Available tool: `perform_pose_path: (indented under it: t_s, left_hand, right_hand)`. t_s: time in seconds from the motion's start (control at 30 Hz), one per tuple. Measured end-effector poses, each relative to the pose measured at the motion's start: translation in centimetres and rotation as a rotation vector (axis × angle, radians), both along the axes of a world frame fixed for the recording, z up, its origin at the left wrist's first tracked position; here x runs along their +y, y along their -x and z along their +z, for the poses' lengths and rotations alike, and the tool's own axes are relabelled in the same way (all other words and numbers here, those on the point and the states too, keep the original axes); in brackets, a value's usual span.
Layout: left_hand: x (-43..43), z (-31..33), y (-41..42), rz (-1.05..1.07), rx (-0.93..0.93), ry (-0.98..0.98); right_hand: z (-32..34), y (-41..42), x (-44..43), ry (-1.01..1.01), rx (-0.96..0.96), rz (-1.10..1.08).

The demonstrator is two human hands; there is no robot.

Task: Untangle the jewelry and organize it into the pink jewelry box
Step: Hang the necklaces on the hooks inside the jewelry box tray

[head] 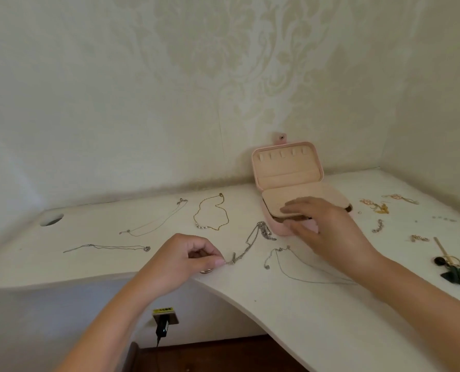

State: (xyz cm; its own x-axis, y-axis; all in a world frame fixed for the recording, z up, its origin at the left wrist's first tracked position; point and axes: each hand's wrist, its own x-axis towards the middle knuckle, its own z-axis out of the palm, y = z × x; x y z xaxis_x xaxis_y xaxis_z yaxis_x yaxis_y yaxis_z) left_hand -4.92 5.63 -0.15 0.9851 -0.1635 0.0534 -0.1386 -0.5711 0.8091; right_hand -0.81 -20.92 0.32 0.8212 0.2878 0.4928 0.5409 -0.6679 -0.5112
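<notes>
Pinching the end of a silver chain between thumb and forefinger, the left hand had its other fingers curled in toward the palm and sat at the front edge of the white desk, with a small ring lying just under it. From that pinch the chain ran slack across the desk to a bunched heap just beside the front left corner of the pink jewelry box. The right hand, blurred, lay with its fingers nearly straight on top of the box's beige inner flap and its thumb spread apart lower down at the pink front wall; whether it actually clamped the flap could not be told. The box stood open near the wall, lid upright, in the middle of the desk. A gold necklace and two thin silver necklaces lay spread out left of the box, another thin chain passed under the right forearm, and earrings and a dark tassel piece lay scattered to the right.
</notes>
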Motion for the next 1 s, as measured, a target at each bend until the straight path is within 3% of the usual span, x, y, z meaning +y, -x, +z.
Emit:
perform_pose_path:
  t_s: [0.27,0.47,0.77,0.9,1.0]
  left_hand:
    - [-0.1,3.2,0.0,-0.111,0.023,0.071]
    - [0.0,3.9,-0.8,-0.086,0.028,0.097]
    - [4.6,4.1,-5.1,0.240,0.291,0.937]
    - [7.2,3.1,-5.8,0.293,0.318,1.039]
    - [8.7,3.1,-5.8,0.322,0.279,1.115]
  right_hand:
    - [0.4,1.7,6.5,-0.283,0.538,0.374]
    - [0.6,2.0,8.1,-0.504,0.775,0.514]
    - [0.9,0.2,5.2,-0.974,0.941,0.643]
    - [1.2,-0.6,4.6,-1.170,0.935,0.538]
    - [1.8,-0.6,3.9,-1.180,0.984,0.654]
